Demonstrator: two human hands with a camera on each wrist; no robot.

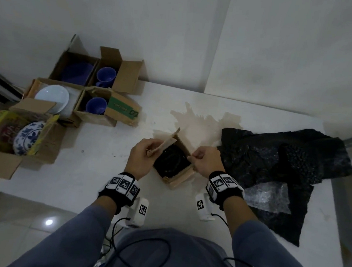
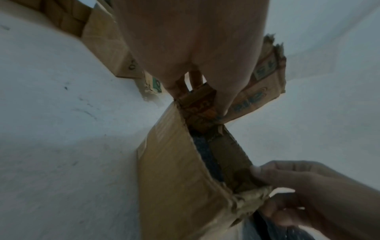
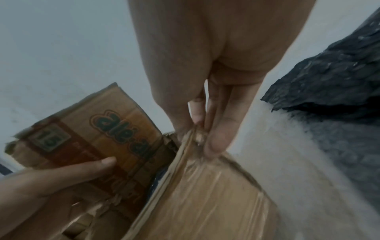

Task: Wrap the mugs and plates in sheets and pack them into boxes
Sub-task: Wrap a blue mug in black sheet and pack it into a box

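A small cardboard box (image 1: 179, 179) stands on the white table in front of me, with a bundle in black sheet (image 1: 172, 159) inside it. My left hand (image 1: 145, 152) grips the box's left flap (image 1: 165, 146), printed with letters and a "15" (image 3: 98, 138), and holds it raised. My right hand (image 1: 200, 160) pinches the edge of the right flap (image 3: 197, 133) between thumb and fingers. In the left wrist view the flap (image 2: 261, 97) stands beside my palm and the right hand (image 2: 308, 194) holds the near corner.
Black bubble sheets (image 1: 285, 164) and a clear bubble sheet (image 1: 269, 194) lie to the right. At the left stand several open boxes with two purple mugs (image 1: 105, 75) (image 1: 96, 105), a pale plate (image 1: 52, 97) and a blue-patterned plate (image 1: 29, 137). A brown paper (image 1: 203, 125) lies behind the box.
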